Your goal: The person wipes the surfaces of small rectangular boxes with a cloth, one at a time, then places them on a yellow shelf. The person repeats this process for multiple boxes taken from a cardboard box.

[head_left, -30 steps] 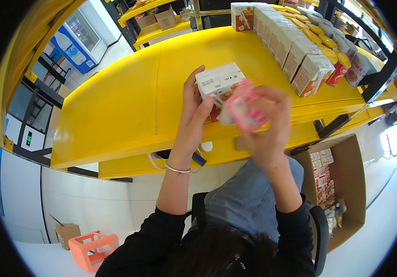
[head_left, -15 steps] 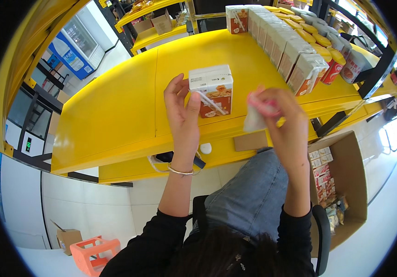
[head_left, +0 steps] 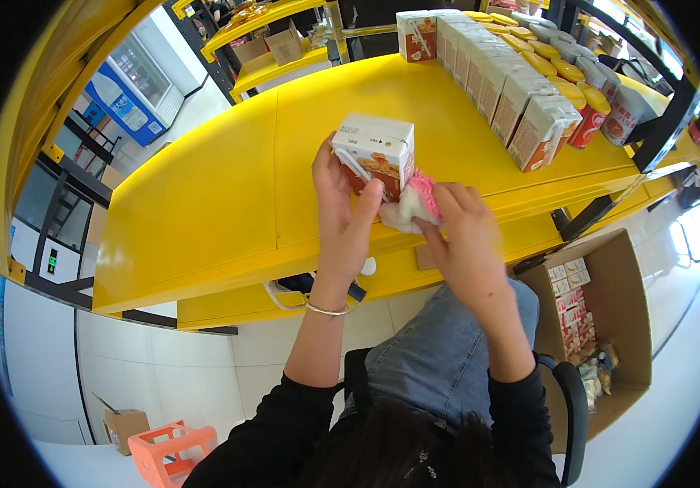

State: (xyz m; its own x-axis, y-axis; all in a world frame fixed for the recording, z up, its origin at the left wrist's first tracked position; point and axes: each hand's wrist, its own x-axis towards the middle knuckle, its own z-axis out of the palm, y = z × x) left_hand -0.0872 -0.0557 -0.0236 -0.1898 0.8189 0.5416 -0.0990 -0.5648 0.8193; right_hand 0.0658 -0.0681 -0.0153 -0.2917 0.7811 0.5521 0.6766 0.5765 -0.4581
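Observation:
A small white and brown drink carton [head_left: 378, 154] with a straw on its front is gripped by my left hand [head_left: 346, 207], thumb across the front and fingers round the left side. It tilts slightly over the front part of the yellow shelf. My right hand [head_left: 468, 236] pinches a white cloth with a pink edge [head_left: 415, 205] and presses it to the carton's lower right corner. Part of the cloth is hidden behind my fingers.
Along the shelf's [head_left: 203, 187] right side stands a row of similar cartons [head_left: 504, 89], beside several cans with yellow lids [head_left: 569, 93]. A large cardboard box [head_left: 618, 325] holding packages sits on the floor at right. An orange stool [head_left: 172, 451] stands at lower left.
My right hand has brought the cloth leftward against the carton. My left hand has closed round the carton, which is now turned and tilted a little.

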